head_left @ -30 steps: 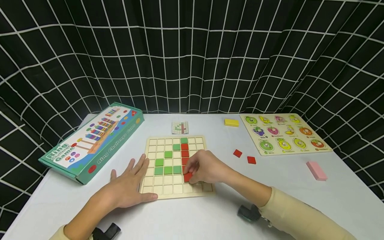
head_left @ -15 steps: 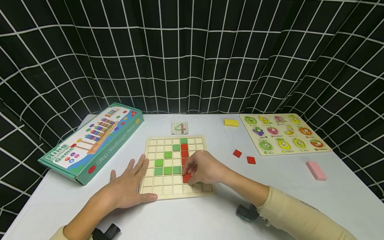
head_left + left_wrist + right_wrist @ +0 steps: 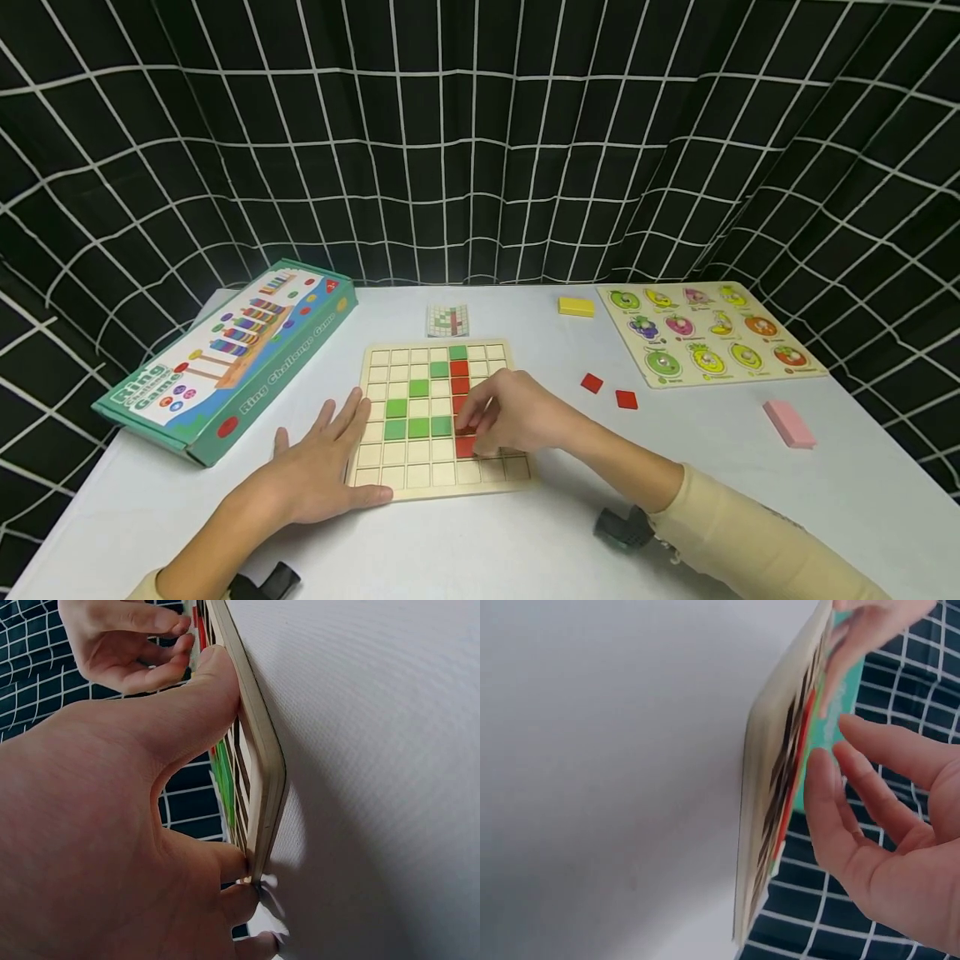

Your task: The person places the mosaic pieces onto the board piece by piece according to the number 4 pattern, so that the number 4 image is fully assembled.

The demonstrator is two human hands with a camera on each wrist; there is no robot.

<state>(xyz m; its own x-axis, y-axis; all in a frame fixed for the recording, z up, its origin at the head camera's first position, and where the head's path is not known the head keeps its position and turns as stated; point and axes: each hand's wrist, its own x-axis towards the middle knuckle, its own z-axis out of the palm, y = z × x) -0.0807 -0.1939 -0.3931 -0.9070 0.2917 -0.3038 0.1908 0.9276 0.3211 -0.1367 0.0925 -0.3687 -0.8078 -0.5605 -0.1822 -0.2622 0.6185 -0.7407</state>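
Note:
A wooden grid board [image 3: 418, 475] lies on the table with green tiles [image 3: 417, 427] set in a stepped shape and a column of red tiles [image 3: 459, 385]. My left hand [image 3: 315, 467] rests at the board's left side, thumb along the front edge and fingers extended by the left edge. Over the red column is my right hand [image 3: 517, 412], fingers bent and holding nothing. In the right wrist view its fingertips [image 3: 821, 761] stand a little off the board's face. The lowest red tile [image 3: 465, 447] lies in its cell just below them; the hand partly covers the column.
Two loose red tiles [image 3: 626, 400] lie right of the board. A small pattern card [image 3: 447, 321] sits behind it. A green game box [image 3: 225, 358] is at left; a fruit puzzle board [image 3: 712, 333], a yellow block [image 3: 576, 307] and a pink block [image 3: 790, 424] are at right.
My right hand's fingers have come up slightly off the lowest red tile, which now lies in line with the column. The left hand stays in place.

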